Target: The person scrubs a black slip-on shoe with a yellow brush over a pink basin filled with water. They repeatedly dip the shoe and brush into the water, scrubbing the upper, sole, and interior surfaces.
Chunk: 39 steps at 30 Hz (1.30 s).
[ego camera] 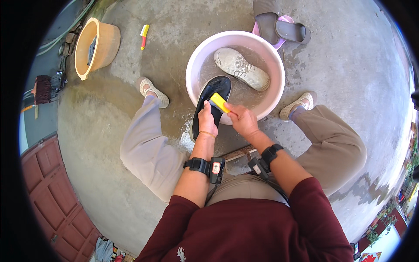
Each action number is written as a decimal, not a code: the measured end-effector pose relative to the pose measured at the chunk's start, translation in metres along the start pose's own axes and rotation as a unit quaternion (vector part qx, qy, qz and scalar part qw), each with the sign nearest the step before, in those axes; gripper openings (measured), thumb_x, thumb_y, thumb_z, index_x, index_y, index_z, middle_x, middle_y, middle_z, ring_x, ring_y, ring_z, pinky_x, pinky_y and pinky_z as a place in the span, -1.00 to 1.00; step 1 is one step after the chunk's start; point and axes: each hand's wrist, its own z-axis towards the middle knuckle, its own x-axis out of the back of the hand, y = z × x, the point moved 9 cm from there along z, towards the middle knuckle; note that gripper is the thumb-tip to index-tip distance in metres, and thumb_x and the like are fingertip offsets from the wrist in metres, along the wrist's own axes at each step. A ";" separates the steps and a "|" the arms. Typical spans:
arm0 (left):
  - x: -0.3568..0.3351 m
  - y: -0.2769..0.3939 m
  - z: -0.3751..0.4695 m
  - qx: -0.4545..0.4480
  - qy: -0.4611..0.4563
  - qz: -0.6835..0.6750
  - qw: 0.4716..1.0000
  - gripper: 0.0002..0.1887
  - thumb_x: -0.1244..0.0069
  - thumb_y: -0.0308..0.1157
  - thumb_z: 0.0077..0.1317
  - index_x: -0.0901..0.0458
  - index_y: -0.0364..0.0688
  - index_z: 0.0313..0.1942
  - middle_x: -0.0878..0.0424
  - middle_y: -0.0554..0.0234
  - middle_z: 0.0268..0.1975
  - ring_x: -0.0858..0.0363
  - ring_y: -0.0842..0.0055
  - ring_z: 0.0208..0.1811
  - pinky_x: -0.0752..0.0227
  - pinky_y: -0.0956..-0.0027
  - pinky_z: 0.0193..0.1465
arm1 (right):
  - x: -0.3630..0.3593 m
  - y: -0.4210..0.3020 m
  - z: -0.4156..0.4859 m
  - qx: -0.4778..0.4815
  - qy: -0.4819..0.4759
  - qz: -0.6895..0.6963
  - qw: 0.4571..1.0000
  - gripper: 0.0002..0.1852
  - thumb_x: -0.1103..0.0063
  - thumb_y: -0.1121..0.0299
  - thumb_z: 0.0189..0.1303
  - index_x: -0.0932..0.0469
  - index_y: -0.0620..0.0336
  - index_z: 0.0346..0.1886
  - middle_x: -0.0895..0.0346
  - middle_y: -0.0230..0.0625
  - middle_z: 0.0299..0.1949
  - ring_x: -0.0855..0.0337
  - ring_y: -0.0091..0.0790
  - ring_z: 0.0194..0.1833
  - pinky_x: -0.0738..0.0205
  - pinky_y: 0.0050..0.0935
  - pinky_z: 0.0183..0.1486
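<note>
My left hand (pixel 207 120) grips a black shoe (pixel 220 85) with a pale sole edge, tilted over the near left rim of a pink plastic basin (pixel 278 70). In my right hand (pixel 243 120) is a scrub brush (pixel 220 102) with a yellow head and a red handle; its bristles touch the shoe's upper beside my left thumb. Inside the basin, a pale, dirty-looking shoe (pixel 241 68) lies in cloudy water. The fingers under the black shoe are hidden.
A second yellow and red brush (pixel 144 37) lies on the wet concrete floor. At the upper left, a tilted orange-yellow tub (pixel 109 42) holds dark cloth. Grey slippers (pixel 296 32) and something pink lie beyond the basin. My feet stand on either side of it.
</note>
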 end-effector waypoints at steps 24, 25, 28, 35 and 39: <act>-0.073 0.085 -0.103 0.003 -0.289 -0.159 0.944 -0.49 0.29 -0.13 0.41 -0.29 -0.37 0.17 -0.43 0.05 0.15 -0.41 0.35 0.16 -0.19 0.28 0.28 | 0.170 -0.103 0.052 0.001 -0.057 0.119 0.991 -0.62 -0.20 0.45 0.06 -0.51 0.40 -0.02 -0.55 -0.35 -0.31 -0.46 -0.57 -0.30 -0.35 -0.58 -0.24; -0.075 0.090 -0.111 0.000 -0.306 -0.167 0.937 -0.49 0.27 -0.12 0.40 -0.29 -0.36 0.17 -0.43 0.08 0.15 -0.39 0.37 0.17 -0.16 0.28 0.29 | 0.168 -0.103 0.047 -0.008 -0.065 0.150 0.986 -0.62 -0.20 0.46 0.05 -0.51 0.40 -0.02 -0.55 -0.36 -0.31 -0.46 -0.58 -0.30 -0.35 -0.59 -0.24; -0.075 0.101 -0.128 -0.010 -0.299 -0.156 0.941 -0.47 0.24 -0.08 0.38 -0.29 -0.30 0.18 -0.42 0.14 0.17 -0.36 0.40 0.18 -0.10 0.29 0.31 | 0.160 -0.099 0.035 -0.034 -0.071 0.203 0.976 -0.62 -0.20 0.49 0.04 -0.52 0.36 -0.02 -0.55 -0.42 -0.31 -0.44 -0.65 -0.33 -0.33 -0.64 -0.25; -0.095 0.110 -0.157 0.013 -0.341 -0.195 0.920 -0.42 0.23 -0.01 0.36 -0.28 -0.27 0.20 -0.42 0.13 0.17 -0.38 0.38 0.18 -0.13 0.29 0.30 | 0.151 -0.092 0.032 -0.088 -0.035 0.160 0.983 -0.62 -0.28 0.32 0.01 -0.55 0.32 -0.10 -0.52 -0.44 -0.36 -0.45 -0.59 -0.40 -0.40 -0.57 -0.48; -0.095 0.100 -0.158 0.058 -0.351 -0.199 0.913 -0.46 0.28 -0.05 0.39 -0.31 -0.30 0.18 -0.44 0.15 0.16 -0.40 0.40 0.17 -0.17 0.29 0.28 | 0.133 -0.078 0.028 -0.189 -0.046 0.287 0.938 -0.72 -0.30 0.20 0.02 -0.52 0.18 -0.30 -0.44 -0.42 -0.44 -0.42 -0.55 -0.46 -0.42 -0.52 -0.55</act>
